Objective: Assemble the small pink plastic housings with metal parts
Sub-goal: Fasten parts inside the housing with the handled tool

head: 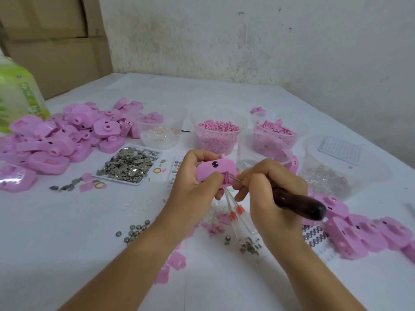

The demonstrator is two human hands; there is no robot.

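Head view, left to right. At far left, a pile of pink housings (pixel 56 135) lies on the table (pixel 67 221), well apart from the work. Just right of it sits a tray of metal parts (pixel 129 164).

The left hand (pixel 193 187) is closed around the pink housing (pixel 215 170) in progress, thumb pressed on its near face, fingers wrapped behind. The housing is held off the table, at centre, with its long axis running roughly left to right and its slotted section facing the right hand. Thin clear tubes with orange tips (pixel 233 212) hang down from the grip below the housing; what they attach to cannot be determined.

The right hand (pixel 269 194) is closed on a dark-handled tool (pixel 298 203). Its thin metal shaft runs up and to the left, and the tip meets the slotted section at the lower right of the housing, just beside the left thumb.

Key relation: the work point lies immediately left of the right-hand grip, along the tool's own axis. The next seating push would likely run leftward along that line, against the left hand's support. Risk: tip slipping toward the thumb.
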